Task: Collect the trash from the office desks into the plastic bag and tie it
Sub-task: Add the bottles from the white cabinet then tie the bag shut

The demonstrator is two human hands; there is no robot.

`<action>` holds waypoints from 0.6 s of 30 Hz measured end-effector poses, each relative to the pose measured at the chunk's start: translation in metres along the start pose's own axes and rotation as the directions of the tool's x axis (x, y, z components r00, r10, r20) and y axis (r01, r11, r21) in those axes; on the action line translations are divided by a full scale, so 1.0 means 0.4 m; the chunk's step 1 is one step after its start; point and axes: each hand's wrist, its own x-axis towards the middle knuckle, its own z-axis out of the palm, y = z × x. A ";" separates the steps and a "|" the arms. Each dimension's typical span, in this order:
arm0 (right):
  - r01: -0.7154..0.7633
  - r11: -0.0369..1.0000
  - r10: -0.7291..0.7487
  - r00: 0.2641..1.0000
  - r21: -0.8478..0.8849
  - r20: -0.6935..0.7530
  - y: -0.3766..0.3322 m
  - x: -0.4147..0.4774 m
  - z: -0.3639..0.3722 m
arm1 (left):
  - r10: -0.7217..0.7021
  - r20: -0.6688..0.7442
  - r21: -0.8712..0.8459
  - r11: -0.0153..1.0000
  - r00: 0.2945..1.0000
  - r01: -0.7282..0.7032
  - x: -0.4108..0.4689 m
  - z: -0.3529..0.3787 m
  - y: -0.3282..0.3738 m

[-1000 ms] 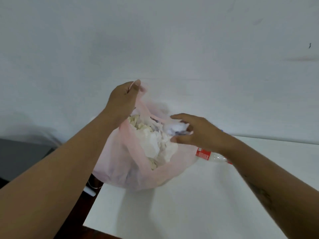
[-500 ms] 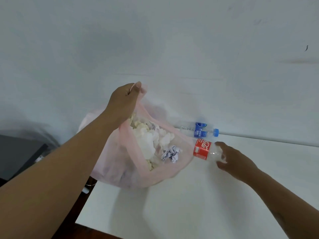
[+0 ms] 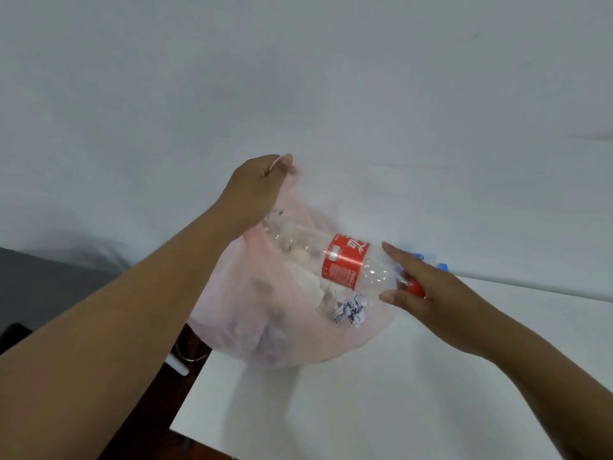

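The left hand (image 3: 255, 187) is gripping the bag (image 3: 285, 330) rim; the right hand (image 3: 428, 293) is holding a bottle (image 3: 345, 260) over its mouth.

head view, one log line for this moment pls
step: bottle into bag | left hand: holds bag rim up | right hand: grips bottle by cap end, base over bag mouth | bag: rests on desk, not tied

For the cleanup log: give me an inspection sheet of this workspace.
Surface: white desk, pink bag at its left corner.
Job's things: bag open, crumpled paper inside; red-label bottle over its mouth, base first.
Clutter: blue-cap bottle, mostly hidden behind right hand.
Hands: left hand grips bag rim; right hand holds red-label bottle's cap end.
Cables: thin loop by desk corner, possibly a cable.
Surroundings: white wall; dark object at left.
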 end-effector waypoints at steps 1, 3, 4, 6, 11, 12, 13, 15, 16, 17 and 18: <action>0.013 1.000 -0.013 1.000 0.004 -0.005 -0.021 0.029 0.013 | 0.013 0.013 0.038 0.999 1.000 -0.013 -0.002 -0.012 0.001; 0.072 0.997 -0.072 0.997 0.031 -0.022 -0.068 0.081 0.041 | 0.015 0.044 0.069 0.997 0.999 -0.018 -0.006 -0.030 0.008; 0.112 0.992 -0.110 0.993 0.051 -0.031 -0.094 0.103 0.060 | 0.013 0.055 0.067 0.998 0.998 -0.017 -0.008 -0.036 0.011; 0.158 0.984 -0.154 0.987 0.077 -0.055 -0.144 0.148 0.110 | 0.007 0.060 0.047 0.999 0.998 -0.010 -0.015 -0.044 0.019; 0.055 0.986 -0.043 0.996 0.154 -0.080 -0.220 0.274 0.226 | -0.018 0.023 -0.027 0.999 1.000 0.019 -0.033 -0.052 0.018; 0.022 0.983 -0.006 0.996 0.182 -0.090 -0.225 0.296 0.239 | -0.024 0.012 -0.046 0.999 1.000 0.024 -0.035 -0.054 0.015; -0.016 0.973 0.038 0.995 0.229 -0.091 -0.226 0.320 0.250 | -0.028 0.002 -0.057 0.998 1.000 0.028 -0.036 -0.056 0.011; -0.122 0.914 0.157 0.986 0.387 -0.060 -0.224 0.352 0.260 | -0.028 -0.009 -0.069 0.997 1.000 0.027 -0.037 -0.061 0.002; -0.159 0.855 0.206 0.978 0.494 -0.043 -0.223 0.359 0.257 | -0.025 -0.010 -0.067 0.997 1.000 0.024 -0.037 -0.064 -0.002; -0.165 0.790 0.227 0.973 0.590 -0.032 -0.222 0.358 0.247 | -0.027 -0.009 -0.063 0.998 1.000 0.026 -0.036 -0.068 -0.005; -0.150 0.741 0.225 0.974 0.655 -0.031 -0.220 0.353 0.238 | -0.036 -0.012 -0.065 0.997 0.999 0.035 -0.034 -0.070 -0.008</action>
